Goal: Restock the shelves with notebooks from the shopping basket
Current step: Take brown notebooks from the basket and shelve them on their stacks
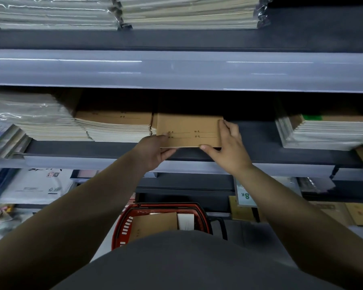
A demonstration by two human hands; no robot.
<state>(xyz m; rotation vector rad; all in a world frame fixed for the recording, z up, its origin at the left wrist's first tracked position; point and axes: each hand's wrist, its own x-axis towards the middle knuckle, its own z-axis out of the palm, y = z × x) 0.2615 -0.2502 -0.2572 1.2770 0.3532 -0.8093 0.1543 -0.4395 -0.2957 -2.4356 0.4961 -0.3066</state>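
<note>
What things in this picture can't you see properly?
Head view only:
- Red basket: its near half is hidden by the person's grey top.
- Brown notebook held by the left hand and right hand: printed words too small to read.
- Back of the shelf: too dark.
- Wrapped stacks above: cut off by the top edge.

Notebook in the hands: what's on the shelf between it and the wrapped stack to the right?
Nothing: the head view shows bare dark shelf between the notebook and the wrapped stack, apart from the right hand holding the notebook's edge.
</note>
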